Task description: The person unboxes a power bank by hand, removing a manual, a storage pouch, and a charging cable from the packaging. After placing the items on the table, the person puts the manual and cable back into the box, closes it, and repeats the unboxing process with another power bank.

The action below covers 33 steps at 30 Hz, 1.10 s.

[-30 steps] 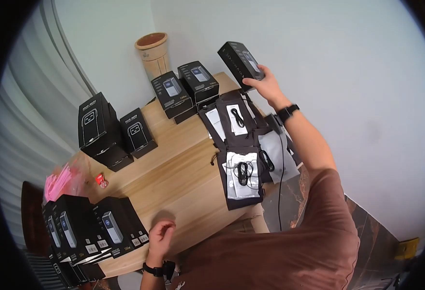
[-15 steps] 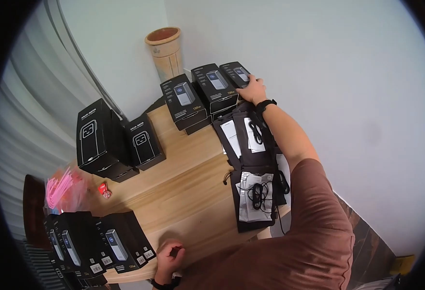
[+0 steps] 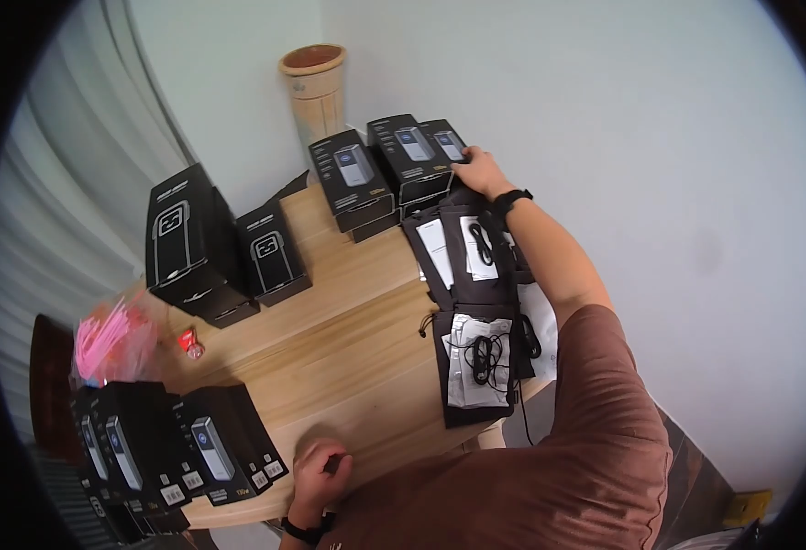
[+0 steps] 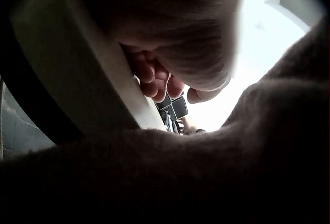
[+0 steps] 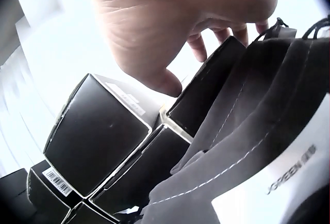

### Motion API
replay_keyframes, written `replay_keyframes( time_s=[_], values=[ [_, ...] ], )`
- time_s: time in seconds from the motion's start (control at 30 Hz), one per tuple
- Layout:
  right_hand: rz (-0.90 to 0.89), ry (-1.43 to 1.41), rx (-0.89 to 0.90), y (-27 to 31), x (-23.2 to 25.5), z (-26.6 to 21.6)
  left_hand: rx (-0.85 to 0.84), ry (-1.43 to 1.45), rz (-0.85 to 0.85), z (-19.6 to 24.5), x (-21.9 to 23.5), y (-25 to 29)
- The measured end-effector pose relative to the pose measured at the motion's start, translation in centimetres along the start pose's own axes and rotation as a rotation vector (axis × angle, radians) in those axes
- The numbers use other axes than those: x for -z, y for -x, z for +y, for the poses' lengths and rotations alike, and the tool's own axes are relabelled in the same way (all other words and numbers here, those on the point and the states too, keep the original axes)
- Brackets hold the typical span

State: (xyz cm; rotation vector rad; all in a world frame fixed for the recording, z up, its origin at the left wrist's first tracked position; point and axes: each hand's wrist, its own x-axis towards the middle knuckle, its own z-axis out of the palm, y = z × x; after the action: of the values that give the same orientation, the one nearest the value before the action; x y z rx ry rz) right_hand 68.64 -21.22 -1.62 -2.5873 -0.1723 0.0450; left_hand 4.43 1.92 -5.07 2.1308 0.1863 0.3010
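Observation:
Far back on the table, my right hand (image 3: 482,172) holds the rightmost black box (image 3: 445,137), printed with a grey block-shaped device. The right wrist view has the thumb at one edge of this box (image 5: 207,86) and the fingers over its other side. Next to it stand two stacks of similar boxes (image 3: 352,174). Just in front lie dark grey drawstring pouches (image 3: 454,240) bearing white papers and coiled black cables (image 3: 484,359). My left hand (image 3: 320,472) rests by the near table edge, its fingers loosely curled and holding nothing.
More black boxes stand at the near left (image 3: 215,449) and back left (image 3: 187,247) of the wooden table (image 3: 330,348). Pink strips in a clear bag (image 3: 114,339) and a small red item (image 3: 190,343) lie between. A tall clay pot (image 3: 313,92) stands behind, near the wall.
My right hand has lowered the black box from the air beside the wall onto the back of the table, right of the two stacks. The left hand stays by the near edge.

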Motion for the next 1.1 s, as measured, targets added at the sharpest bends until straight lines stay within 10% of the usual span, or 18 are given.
replay_keyframes(
  time_s=[0.2, 0.43, 0.87, 1.1],
  values=[
    [0.475, 0.007, 0.464, 3.1, 3.7, -7.8, -0.016, -0.01, 0.003, 0.3, 0.3, -0.2],
    [-0.098, 0.224, 1.46, 14.1, -0.1, -20.8, 0.013, 0.018, -0.037, 0.4, 0.8, -0.1],
    [0.027, 0.397, 1.339, 16.4, -1.9, -21.6, -0.026, 0.356, -0.041, -1.4, 1.7, 0.1],
    [-0.404, -0.752, 0.685, 25.7, -2.1, -31.3, -0.134, 0.227, -0.063, -1.0, 2.0, -0.2]
  ],
)
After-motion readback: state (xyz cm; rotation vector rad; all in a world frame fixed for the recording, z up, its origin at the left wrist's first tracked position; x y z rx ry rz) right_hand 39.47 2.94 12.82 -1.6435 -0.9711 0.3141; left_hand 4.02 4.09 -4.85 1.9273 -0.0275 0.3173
